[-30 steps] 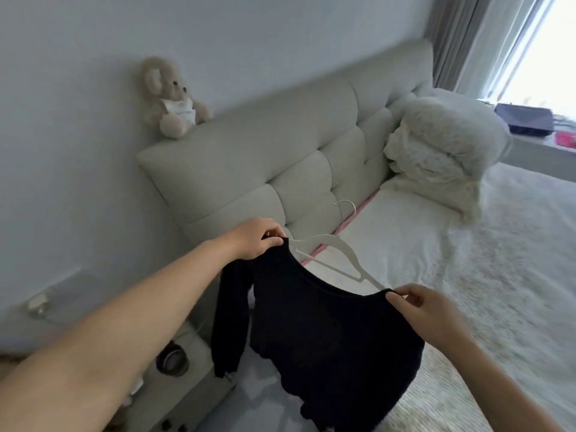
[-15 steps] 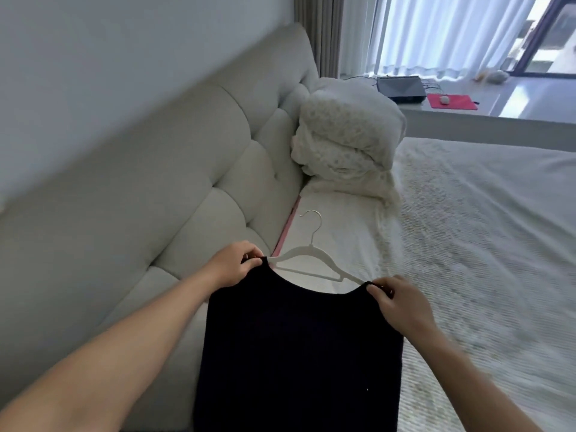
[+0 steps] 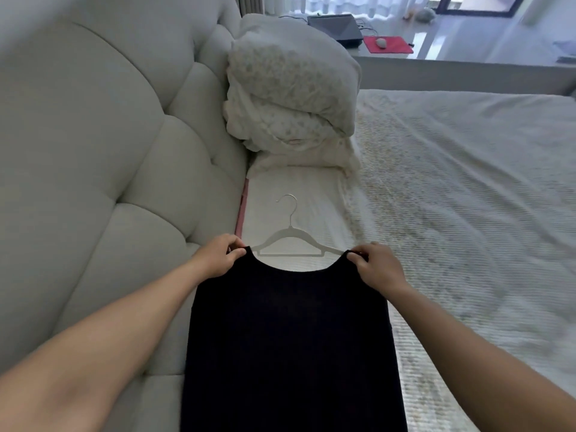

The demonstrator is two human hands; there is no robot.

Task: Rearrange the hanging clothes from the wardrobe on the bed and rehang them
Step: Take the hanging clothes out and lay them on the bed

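Over the near edge of the bed, a black knit top hangs spread between two hands. The left hand pinches the garment's left shoulder point, thumb and fingers curled tight on the fabric; the right hand pinches the right shoulder point in the same clenched grip. The neckline dips in a curve between them, and the body of the top falls straight down out of the bottom of the view, in front of the mattress edge.

A white hanger sits just behind the neckline — its silver hook points up and away, its shoulders run toward the two hands, and its ends vanish behind the fingers. Whether the hands also hold the hanger's tips cannot be told. The hanger shows against a bare white strip of sheet near the head of the bed.

To the left runs a pale tufted headboard. A folded white duvet is piled against it, further up the bed from the hanger. The rest of the mattress is covered by a textured off-white bedspread — rumpled in places.

Beyond the bed a white counter carries a dark laptop and a red mouse pad with a pale mouse on it.
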